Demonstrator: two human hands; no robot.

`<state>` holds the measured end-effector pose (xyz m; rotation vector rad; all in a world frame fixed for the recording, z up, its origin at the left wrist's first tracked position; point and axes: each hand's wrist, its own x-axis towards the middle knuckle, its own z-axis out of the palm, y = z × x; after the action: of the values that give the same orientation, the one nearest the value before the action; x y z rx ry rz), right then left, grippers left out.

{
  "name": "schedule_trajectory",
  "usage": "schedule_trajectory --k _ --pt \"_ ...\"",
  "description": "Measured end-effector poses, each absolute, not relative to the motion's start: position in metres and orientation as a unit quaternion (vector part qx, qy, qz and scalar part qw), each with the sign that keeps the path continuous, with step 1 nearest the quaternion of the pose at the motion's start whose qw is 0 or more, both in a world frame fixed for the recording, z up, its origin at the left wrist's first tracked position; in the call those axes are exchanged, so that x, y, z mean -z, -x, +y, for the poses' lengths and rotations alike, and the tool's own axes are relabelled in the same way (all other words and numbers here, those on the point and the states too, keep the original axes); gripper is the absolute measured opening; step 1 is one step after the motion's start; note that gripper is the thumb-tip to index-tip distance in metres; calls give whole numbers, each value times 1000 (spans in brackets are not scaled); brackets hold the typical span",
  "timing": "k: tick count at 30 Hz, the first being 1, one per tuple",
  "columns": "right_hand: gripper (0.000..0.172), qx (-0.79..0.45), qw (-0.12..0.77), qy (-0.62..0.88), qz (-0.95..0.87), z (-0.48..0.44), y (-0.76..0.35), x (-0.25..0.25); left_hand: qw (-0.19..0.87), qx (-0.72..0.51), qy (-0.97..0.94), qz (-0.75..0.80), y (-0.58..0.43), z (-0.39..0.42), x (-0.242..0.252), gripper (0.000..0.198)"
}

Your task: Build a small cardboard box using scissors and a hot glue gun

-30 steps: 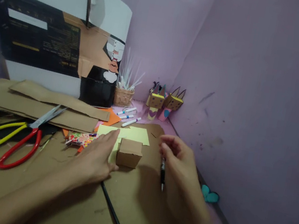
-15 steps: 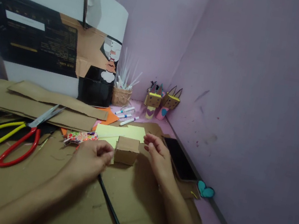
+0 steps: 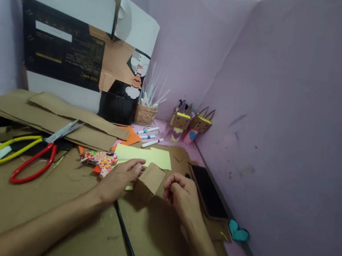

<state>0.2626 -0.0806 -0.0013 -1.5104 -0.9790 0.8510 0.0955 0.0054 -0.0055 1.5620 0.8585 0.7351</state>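
A small cardboard box [image 3: 149, 181] stands turned at an angle on the cardboard sheet [image 3: 87, 228], between my two hands. My left hand [image 3: 124, 177] is at the box's left side, thumb and fingers closed around its edge. Just right of the box, and apart from it, my right hand [image 3: 181, 191] has its fingers curled in; whether anything small is in them is hidden. Behind the box lies pale yellow paper [image 3: 159, 157]. A black cable [image 3: 127, 237] runs from near my left wrist toward the bottom edge.
Scissors [image 3: 50, 146], a floral fabric piece [image 3: 103, 161] and cardboard strips [image 3: 76, 118] lie left. A phone [image 3: 209, 192] and teal heart [image 3: 238, 231] are right. Markers [image 3: 151, 142], a straw basket [image 3: 145, 114] and cardboard figures [image 3: 181, 123] stand or lie behind.
The box has turned and tilted, and my left hand has come onto its side. My right hand's fingers have curled in. The camera view has shifted left, so the scene sits farther right.
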Motion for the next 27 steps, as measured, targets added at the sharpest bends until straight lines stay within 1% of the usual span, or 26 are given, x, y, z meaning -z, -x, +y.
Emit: schedule_trajectory --k 2,3,4,5,7,8,10,13,15,19,21,24,27 --pt "13 -278 581 648 -406 -80 -268 5 544 -318 -687 362 -92 2 3 55" --pt "16 -242 601 645 -405 -78 -271 8 518 -316 -706 364 -91 -1 1 55" --pt "24 -219 613 638 -411 -77 -273 11 480 -315 -729 371 -90 -6 -1 56" --pt "37 -213 618 625 -427 -75 -275 15 441 -308 -753 378 -89 -12 -3 60" --pt "62 -248 601 592 -476 -73 -272 21 380 -282 -791 388 -91 -24 -6 70" --pt "68 -277 584 578 -498 -72 -270 23 364 -269 -803 387 -93 -29 -5 75" --pt "68 -321 554 563 -523 -72 -263 23 357 -243 -817 383 -97 -35 -3 83" --pt "68 -319 511 584 -545 -77 -258 16 337 -220 -832 381 -101 -32 4 90" --pt "71 -311 484 596 -560 -81 -260 10 306 -225 -847 373 -98 -24 7 84" --pt "78 -355 444 595 -568 -85 -268 7 280 -236 -869 333 -87 -10 10 70" --pt "75 -310 440 614 -578 -85 -271 7 279 -237 -873 321 -84 -7 12 68" --pt "75 -195 443 599 -638 -83 -270 9 260 -231 -880 323 -84 -7 14 66" --pt "84 -138 376 574 -715 -82 -264 9 223 -212 -898 315 -85 -9 12 67"
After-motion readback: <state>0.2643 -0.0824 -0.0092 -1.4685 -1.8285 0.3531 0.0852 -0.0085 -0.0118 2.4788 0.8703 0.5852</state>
